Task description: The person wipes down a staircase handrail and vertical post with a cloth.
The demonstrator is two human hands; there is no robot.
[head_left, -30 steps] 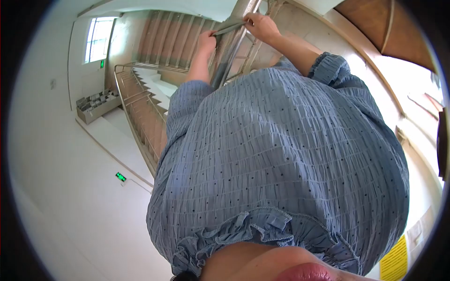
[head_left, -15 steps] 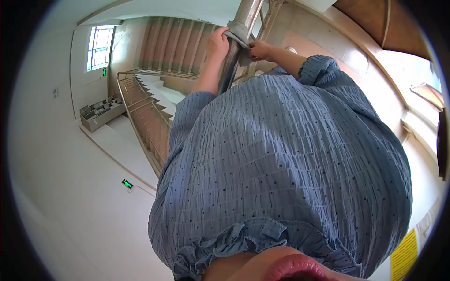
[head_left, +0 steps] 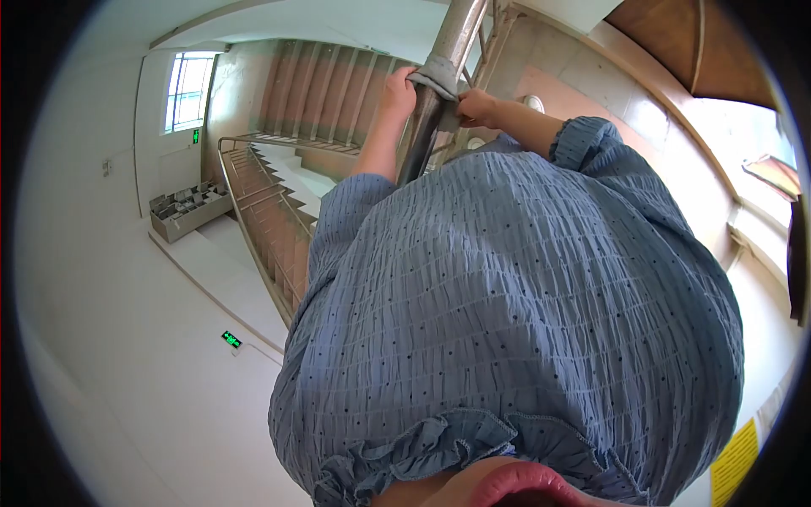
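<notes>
A grey cloth (head_left: 438,78) is wrapped over the thick metal handrail (head_left: 460,29) at the top centre of the head view. My left hand (head_left: 400,89) is closed on the cloth's left end, beside the rail. On the rail's right side, my right hand (head_left: 476,108) is closed on the other end, which hangs down a little behind the rail. The lower part of the rail (head_left: 418,144) looks dark and shiny, and runs down behind my blue dotted top.
Stairs (head_left: 317,89) with a metal railing (head_left: 241,186) descend at the upper left. A grey box of small items (head_left: 193,211) sits by the wall under a window (head_left: 187,91). Green signs are on the walls. A brown panel (head_left: 667,38) fills the upper right.
The cloth, first stretched between both hands across the rail, now wraps over it. My right hand has lowered to the rail's right side. The view has shifted slightly.
</notes>
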